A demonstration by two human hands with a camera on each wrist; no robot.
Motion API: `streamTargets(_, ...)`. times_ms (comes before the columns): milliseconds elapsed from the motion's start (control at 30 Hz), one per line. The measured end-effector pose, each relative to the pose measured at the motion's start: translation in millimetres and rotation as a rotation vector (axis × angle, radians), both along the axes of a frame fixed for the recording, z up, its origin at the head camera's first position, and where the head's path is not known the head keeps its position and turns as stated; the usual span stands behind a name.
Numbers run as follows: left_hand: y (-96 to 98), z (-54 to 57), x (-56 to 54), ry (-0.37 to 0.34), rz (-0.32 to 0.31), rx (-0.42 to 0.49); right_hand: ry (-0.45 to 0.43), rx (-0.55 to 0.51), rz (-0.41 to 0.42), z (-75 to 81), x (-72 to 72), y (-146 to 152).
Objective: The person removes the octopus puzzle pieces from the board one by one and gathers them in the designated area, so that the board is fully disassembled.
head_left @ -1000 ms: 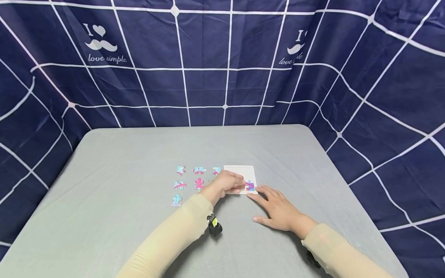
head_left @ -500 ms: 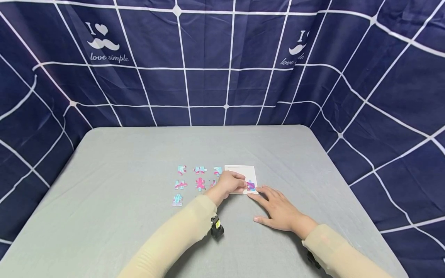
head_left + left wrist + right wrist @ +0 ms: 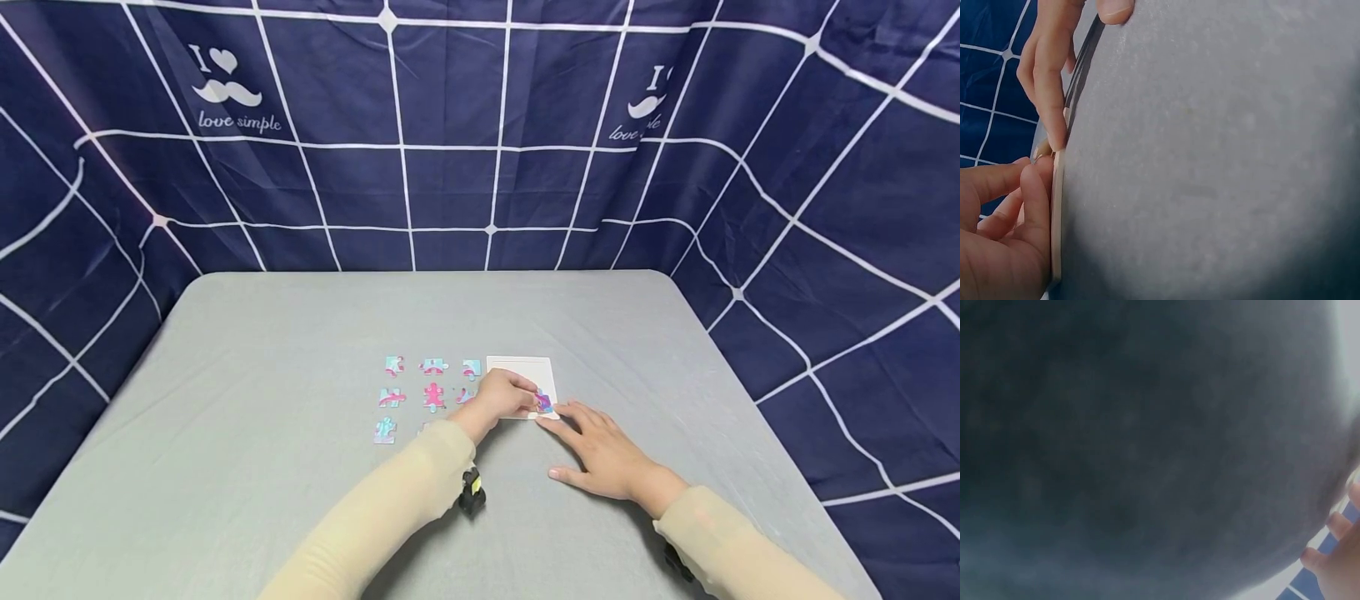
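A purple-and-blue jigsaw piece [image 3: 543,403] sits at the near right corner of a shallow white puzzle tray [image 3: 517,362]. My left hand [image 3: 504,395] reaches over the tray and pinches the piece's left side between thumb and fingers. In the left wrist view, the left thumb [image 3: 1035,187] and forefinger meet on a thin edge just above the tray's rim [image 3: 1057,237]. My right hand [image 3: 609,450] lies spread at the tray's near right corner, its fingertips touching the rim and its thumb apart on the table.
Left of the tray, loose jigsaw pieces lie in rows on the grey tabletop, among them a pink piece [image 3: 433,396] and a light blue piece [image 3: 386,431]. My left forearm partly covers the nearest row. A navy checked curtain [image 3: 450,183] surrounds the table's back and sides.
The left hand has shifted slightly right onto the purple piece, which now lies turned and partly covered by the fingers. The right hand stays at the tray's corner.
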State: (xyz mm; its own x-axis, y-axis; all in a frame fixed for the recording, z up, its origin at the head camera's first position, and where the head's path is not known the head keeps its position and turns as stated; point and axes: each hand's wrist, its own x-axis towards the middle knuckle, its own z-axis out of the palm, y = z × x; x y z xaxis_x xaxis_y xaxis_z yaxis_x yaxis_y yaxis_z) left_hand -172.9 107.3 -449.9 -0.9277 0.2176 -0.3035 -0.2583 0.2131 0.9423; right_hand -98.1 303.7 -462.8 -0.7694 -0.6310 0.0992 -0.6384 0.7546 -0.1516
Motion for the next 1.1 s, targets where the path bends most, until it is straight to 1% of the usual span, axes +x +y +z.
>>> streamTargets(233, 5.1, -3.3, -1.7, 0.022, 0.014, -0.056, 0.014, 0.005, 0.0, -0.3, 0.3, -0.2)
streamTargets(433, 7.5, -4.2, -2.1, 0.012, 0.036, -0.065, 0.014, 0.002, 0.001, 0.0, 0.2, -0.5)
streamTargets(633, 5.8, -3.6, -2.0, -0.004, 0.039, -0.027, 0.017, 0.005, 0.001, -0.4, 0.3, -0.1)
streamTargets(767, 1.7, -0.5, -0.8, -0.011, 0.029, -0.01, 0.011, 0.003, 0.003, -0.8, 0.4, 0.3)
streamTargets(933, -2.5, 2.1, -1.3, -0.04, 0.022, 0.013, -0.001, 0.004, -0.001, -1.1, 0.8, 0.8)
streamTargets(1100, -8.1, 5.5, -0.3, -0.082, 0.008, 0.077, -0.012, 0.003, -0.007, -0.5, 1.1, 0.4)
